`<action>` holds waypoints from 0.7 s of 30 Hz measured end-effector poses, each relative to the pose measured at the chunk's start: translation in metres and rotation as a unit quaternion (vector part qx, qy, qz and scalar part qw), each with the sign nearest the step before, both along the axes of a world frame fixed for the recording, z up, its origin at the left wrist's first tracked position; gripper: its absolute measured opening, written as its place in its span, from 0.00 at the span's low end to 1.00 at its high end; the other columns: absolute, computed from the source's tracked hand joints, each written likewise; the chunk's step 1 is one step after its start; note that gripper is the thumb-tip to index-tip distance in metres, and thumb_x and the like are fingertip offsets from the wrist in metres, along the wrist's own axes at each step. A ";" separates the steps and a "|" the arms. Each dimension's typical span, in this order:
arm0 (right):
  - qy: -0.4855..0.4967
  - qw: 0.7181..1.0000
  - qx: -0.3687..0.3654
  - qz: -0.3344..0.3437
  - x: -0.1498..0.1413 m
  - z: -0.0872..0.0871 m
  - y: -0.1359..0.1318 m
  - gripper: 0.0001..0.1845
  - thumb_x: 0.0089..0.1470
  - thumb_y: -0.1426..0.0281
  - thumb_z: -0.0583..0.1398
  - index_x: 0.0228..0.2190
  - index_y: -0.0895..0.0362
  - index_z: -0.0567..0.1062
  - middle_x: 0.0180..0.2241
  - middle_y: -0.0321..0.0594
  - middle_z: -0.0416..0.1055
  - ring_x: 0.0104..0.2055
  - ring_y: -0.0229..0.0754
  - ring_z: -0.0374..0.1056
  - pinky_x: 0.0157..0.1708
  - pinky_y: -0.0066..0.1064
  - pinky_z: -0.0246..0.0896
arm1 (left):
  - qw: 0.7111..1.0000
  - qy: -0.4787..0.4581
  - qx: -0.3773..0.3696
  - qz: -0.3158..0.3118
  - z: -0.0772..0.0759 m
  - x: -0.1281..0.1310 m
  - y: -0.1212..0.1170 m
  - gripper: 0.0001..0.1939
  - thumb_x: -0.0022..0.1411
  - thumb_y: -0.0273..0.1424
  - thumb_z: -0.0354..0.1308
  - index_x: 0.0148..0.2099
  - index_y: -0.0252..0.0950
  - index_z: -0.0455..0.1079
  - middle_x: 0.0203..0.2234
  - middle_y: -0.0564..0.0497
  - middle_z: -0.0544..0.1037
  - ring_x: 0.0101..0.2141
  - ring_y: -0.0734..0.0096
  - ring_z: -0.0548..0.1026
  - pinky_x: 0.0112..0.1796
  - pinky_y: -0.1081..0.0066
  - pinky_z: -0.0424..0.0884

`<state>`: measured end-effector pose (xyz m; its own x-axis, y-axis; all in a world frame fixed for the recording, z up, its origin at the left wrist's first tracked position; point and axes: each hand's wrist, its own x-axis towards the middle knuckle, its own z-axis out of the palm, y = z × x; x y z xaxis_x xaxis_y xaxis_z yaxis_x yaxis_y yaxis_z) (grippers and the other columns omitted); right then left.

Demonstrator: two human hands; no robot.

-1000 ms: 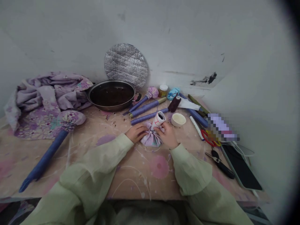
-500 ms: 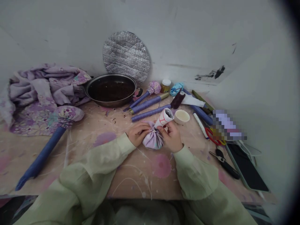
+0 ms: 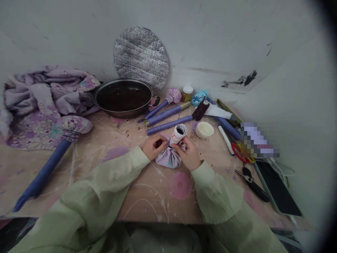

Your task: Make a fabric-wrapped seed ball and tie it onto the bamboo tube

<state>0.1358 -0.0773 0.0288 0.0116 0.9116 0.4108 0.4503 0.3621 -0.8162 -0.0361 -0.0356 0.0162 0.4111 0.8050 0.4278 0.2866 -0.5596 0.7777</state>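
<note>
Left hand (image 3: 154, 147) curled closed against the gathered neck of a floral cloth bundle (image 3: 168, 158), right hand (image 3: 189, 153) pinching a red-marked white roll (image 3: 178, 135) upright from it; just right of the hands, a small cream bowl (image 3: 204, 130) on the paint-spattered desk (image 3: 155, 207), a white wall (image 3: 237, 42) beyond.

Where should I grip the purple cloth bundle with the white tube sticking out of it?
Grip the gathered neck of the purple cloth bundle, just under the white tube, coming from above and the near side. The cloth narrows into pleats there, giving fingers a firm waist, unlike the rounded lower part.
</note>
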 end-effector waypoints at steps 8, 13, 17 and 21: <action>-0.005 1.000 0.016 -0.001 0.001 -0.005 0.001 0.11 0.50 0.64 0.60 0.35 0.57 0.71 0.29 0.41 0.70 0.33 0.44 0.66 0.34 0.35 0.62 | 0.980 0.134 -0.142 -0.048 0.023 0.002 0.013 0.11 0.51 0.36 0.57 0.28 0.31 0.68 0.20 0.54 0.70 0.22 0.79 0.64 0.26 0.77 0.62; -0.019 0.999 0.037 -0.001 0.003 -0.007 0.002 0.11 0.51 0.64 0.59 0.35 0.57 0.71 0.31 0.43 0.71 0.34 0.46 0.67 0.36 0.37 0.62 | 0.935 0.323 -0.121 -0.085 0.054 0.013 0.019 0.09 0.45 0.34 0.58 0.26 0.32 0.70 0.19 0.53 0.71 0.22 0.76 0.66 0.25 0.75 0.59; -0.008 0.999 0.040 0.000 0.004 -0.009 0.002 0.11 0.51 0.64 0.59 0.36 0.57 0.71 0.31 0.42 0.72 0.34 0.45 0.67 0.36 0.37 0.63 | 0.911 0.394 -0.093 -0.078 0.065 0.024 0.023 0.08 0.43 0.34 0.58 0.24 0.33 0.71 0.18 0.51 0.72 0.21 0.73 0.67 0.24 0.73 0.57; 0.011 0.999 0.037 0.009 0.004 -0.006 0.001 0.11 0.52 0.65 0.58 0.37 0.57 0.72 0.32 0.42 0.73 0.33 0.44 0.68 0.34 0.35 0.63 | 0.936 0.329 -0.105 -0.074 0.062 0.023 0.023 0.06 0.41 0.31 0.58 0.21 0.32 0.70 0.15 0.53 0.70 0.20 0.74 0.66 0.23 0.74 0.56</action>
